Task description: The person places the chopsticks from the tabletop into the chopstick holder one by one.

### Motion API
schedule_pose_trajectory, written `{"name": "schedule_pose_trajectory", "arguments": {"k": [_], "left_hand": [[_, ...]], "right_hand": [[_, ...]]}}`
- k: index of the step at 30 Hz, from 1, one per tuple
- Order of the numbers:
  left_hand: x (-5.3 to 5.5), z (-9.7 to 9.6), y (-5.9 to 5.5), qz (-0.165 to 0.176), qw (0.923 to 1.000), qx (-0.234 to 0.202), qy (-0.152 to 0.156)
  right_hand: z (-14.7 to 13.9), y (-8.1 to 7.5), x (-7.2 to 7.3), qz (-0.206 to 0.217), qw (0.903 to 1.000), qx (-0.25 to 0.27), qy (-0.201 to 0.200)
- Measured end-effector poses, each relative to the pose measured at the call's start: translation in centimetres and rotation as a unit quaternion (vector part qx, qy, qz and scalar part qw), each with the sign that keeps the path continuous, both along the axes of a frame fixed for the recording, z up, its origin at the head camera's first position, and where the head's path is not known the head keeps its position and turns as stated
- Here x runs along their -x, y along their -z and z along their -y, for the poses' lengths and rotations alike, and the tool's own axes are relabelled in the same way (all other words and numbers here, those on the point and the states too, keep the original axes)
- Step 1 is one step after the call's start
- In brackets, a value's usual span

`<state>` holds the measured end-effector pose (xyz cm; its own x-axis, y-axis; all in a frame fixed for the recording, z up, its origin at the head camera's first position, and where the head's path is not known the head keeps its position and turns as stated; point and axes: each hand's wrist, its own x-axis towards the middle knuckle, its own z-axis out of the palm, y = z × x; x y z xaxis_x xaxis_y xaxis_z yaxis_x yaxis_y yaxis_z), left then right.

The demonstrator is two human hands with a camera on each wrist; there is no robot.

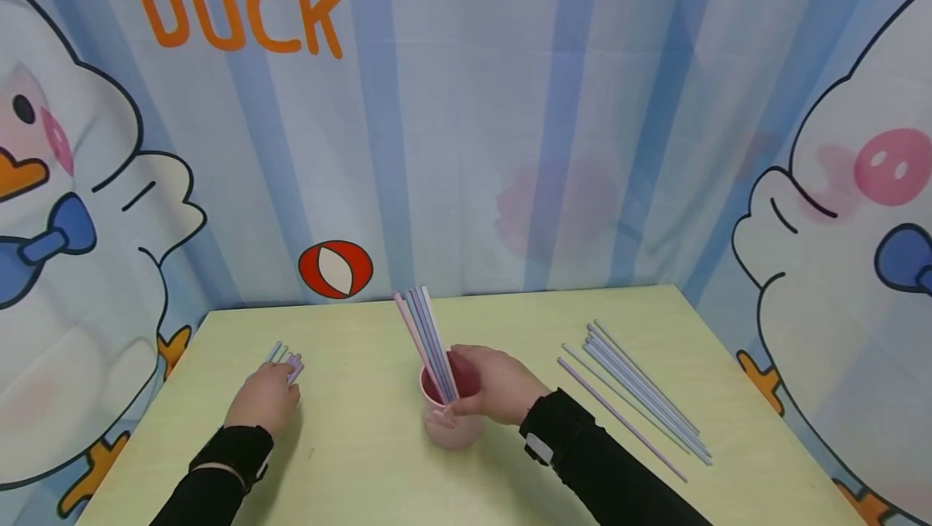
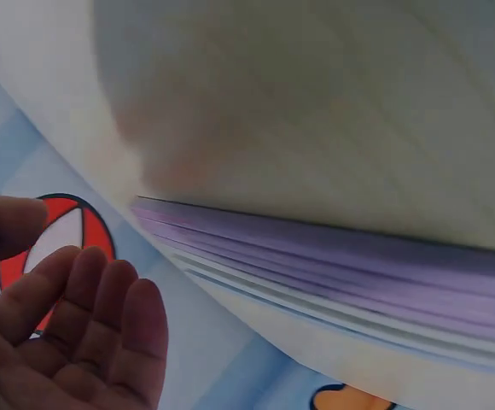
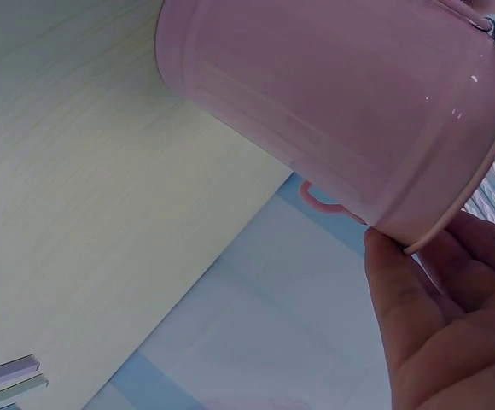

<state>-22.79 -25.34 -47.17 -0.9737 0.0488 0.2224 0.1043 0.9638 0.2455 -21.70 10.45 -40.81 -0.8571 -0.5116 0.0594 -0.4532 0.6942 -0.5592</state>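
A pink bucket (image 1: 457, 432) stands on the table, with a small loop handle (image 3: 320, 202) on its side in the right wrist view. My right hand (image 1: 502, 384) pinches its rim between thumb and fingers. Several thin pastel sticks (image 1: 428, 344), pink, blue, purple and white, lean inside it toward the left. At the table's left, my left hand (image 1: 262, 398) is over another group of sticks, whose far ends (image 1: 294, 362) show past the fingers. The left wrist view shows these purple and whitish sticks (image 2: 333, 278) side by side, apart from the loosely bent fingers (image 2: 102, 325).
To the right, several blue, grey and purple sticks (image 1: 644, 392) lie slanted on the pale yellow table (image 1: 349, 445). Behind and beside the table hangs a blue-striped curtain (image 1: 466, 121) printed with ducks and a ball.
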Motion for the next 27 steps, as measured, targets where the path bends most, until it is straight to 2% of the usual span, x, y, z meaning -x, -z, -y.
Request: {"name": "schedule_pose_trajectory", "arguments": {"k": [6, 13, 22, 27], "left_hand": [[-0.4, 1.1, 0.7, 0.021, 0.9986, 0.038, -0.029], [-0.5, 1.2, 1.3, 0.042, 0.9971, 0.046, -0.043], [-0.8, 1.0, 1.4, 0.024, 0.9978, 0.043, -0.044], [-0.7, 0.8, 1.6, 0.013, 0.9984, 0.044, -0.034]], "right_hand": [[-0.1, 0.1, 0.1, -0.003, 1.0000, 0.001, -0.001], [0.0, 0.0, 0.0, -0.006, 1.0000, -0.001, -0.001], [0.1, 0.1, -0.1, -0.005, 1.0000, 0.006, -0.004], [0.0, 0.1, 0.0, -0.008, 0.9999, 0.007, -0.006]]}}
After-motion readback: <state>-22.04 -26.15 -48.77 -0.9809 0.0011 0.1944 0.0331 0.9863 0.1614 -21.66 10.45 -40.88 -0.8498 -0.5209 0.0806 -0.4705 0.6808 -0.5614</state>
